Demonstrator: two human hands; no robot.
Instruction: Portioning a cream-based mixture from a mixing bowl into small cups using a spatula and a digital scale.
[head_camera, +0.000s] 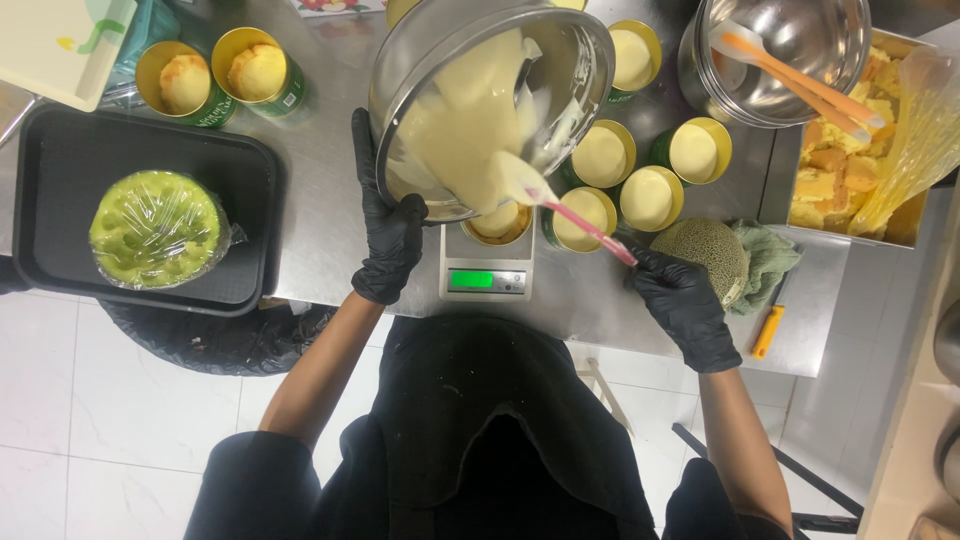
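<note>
Both hands wore black gloves. The left hand gripped the rim of a steel mixing bowl, holding it tilted directly above the small digital scale so that the pale cream batter slid toward the lower lip. The right hand, to the right of the scale, was clenched around the pink handle of a spatula whose white blade lay in the batter at the bowl's edge. On the scale stood a gold-lined cup (mostly hidden beneath the bowl). Just right of the scale, filled cups were clustered on the steel desk. Farther right of the scale lay a netted melon on a green cloth, with an orange-handled tool beside it. Left of the scale sat a black tray carrying a green, plastic-wrapped cake. Beyond the tray stood two cups holding sponge pieces.
</note>
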